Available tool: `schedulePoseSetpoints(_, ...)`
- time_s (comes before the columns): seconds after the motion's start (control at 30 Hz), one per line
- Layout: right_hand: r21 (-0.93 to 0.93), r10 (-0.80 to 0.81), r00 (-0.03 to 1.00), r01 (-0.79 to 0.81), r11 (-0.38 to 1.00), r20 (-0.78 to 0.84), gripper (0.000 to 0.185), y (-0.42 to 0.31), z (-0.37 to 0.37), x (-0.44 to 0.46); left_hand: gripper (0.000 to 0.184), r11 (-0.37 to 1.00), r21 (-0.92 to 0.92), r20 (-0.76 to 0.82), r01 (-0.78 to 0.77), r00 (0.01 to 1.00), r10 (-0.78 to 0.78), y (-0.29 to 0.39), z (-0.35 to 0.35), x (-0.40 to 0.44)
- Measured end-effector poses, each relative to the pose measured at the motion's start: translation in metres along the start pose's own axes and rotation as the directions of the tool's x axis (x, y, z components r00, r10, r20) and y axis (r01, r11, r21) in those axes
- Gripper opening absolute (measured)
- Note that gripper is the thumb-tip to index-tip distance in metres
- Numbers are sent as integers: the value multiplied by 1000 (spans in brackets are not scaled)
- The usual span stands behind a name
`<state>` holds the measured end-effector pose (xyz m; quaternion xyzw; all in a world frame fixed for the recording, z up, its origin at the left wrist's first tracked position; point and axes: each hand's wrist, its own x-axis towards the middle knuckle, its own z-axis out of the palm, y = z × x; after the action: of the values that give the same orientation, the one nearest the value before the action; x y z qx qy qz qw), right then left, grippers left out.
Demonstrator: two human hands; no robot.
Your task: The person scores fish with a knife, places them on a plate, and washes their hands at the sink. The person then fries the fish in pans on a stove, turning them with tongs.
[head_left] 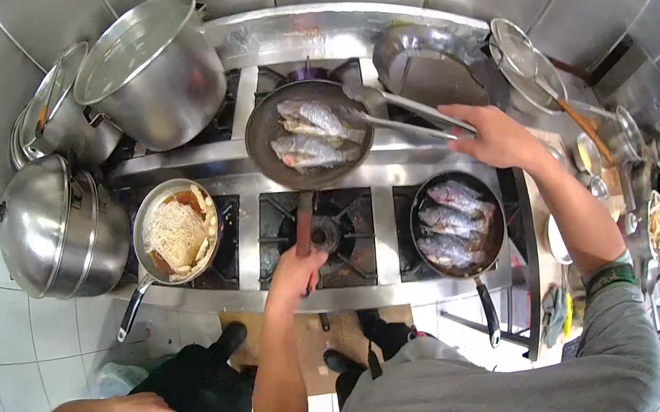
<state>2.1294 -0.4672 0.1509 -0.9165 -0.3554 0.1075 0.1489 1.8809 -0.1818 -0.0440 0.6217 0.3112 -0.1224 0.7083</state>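
Left hand [297, 273] closed round handle of fish pan [308, 134], forearm reaching straight up; right hand [493, 133] gripping metal tongs [417, 113], arm bent, tips over pan

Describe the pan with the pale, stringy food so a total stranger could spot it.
Start at the big steel stove and find the domed pot at its left end. Just right of that is a pan with a black handle pointing down-left. It holds pale shreds, whereas the middle pan and right pan hold fish.
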Motion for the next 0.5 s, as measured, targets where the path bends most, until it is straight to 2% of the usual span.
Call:
schedulePoseSetpoints(0.07,90,-24,997,17,996,70,59,21,23,-29,23,999,49,36,-1,999,0,-48,-21,-35)
schedulePoseSetpoints(0.1,126,85,975,-112,986,204,60,14,27,-42,22,997,58,29,43,999,-45,-66,-27,-53)
schedulePoseSetpoints(0.17,144,39,974,-73,987,222,60,17,51,-62,21,988,79,17,130,991,-132,-97,-38,-88)
schedulePoseSetpoints(0.2,132,10,975,-40,990,222,60,21,67,-68,21,990,72,42,123,991,-126,-118,-43,-99)
schedulePoseSetpoints(0.3,112,63,932,-110,988,357,62,7,94,-69,22,995,13,108,102,989,-103,-183,-53,-109)
schedulePoseSetpoints(0.33,155,15,936,-74,985,352,62,10,106,-65,22,992,39,105,119,987,-122,-195,-52,-110)
schedulePoseSetpoints(0.5,-12,-39,921,47,999,388,57,-1,135,-41,21,975,162,69,152,984,-165,-216,-51,-111)
